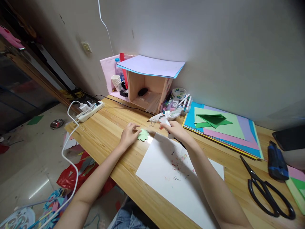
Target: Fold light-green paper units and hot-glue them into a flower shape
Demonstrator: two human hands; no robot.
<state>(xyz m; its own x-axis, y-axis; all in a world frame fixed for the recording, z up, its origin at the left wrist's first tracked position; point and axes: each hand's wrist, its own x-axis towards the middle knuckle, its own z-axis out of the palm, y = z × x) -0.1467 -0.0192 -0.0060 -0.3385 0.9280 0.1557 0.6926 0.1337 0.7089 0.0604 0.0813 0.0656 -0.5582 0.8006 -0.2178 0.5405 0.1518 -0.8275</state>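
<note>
A pale green paper flower (pixel 143 135) lies at the back left corner of a white sheet. My left hand (pixel 130 135) rests on the table with its curled fingers at the flower's left edge, holding it. A white hot glue gun (pixel 164 116) is gripped by its handle in my right hand (pixel 175 130), its nozzle pointing left, above and behind the flower. Beneath my right forearm, the white paper sheet (pixel 164 171) carries small coloured marks.
A wooden box (pixel 164 92) topped with lilac card stands by the wall, beside paper cups (pixel 116 82). Coloured paper (pixel 240 127) is stacked at the right. Black scissors (pixel 264 187) and a blue-black tool (pixel 276 162) lie nearer. A power strip (pixel 91 112) sits on the left edge.
</note>
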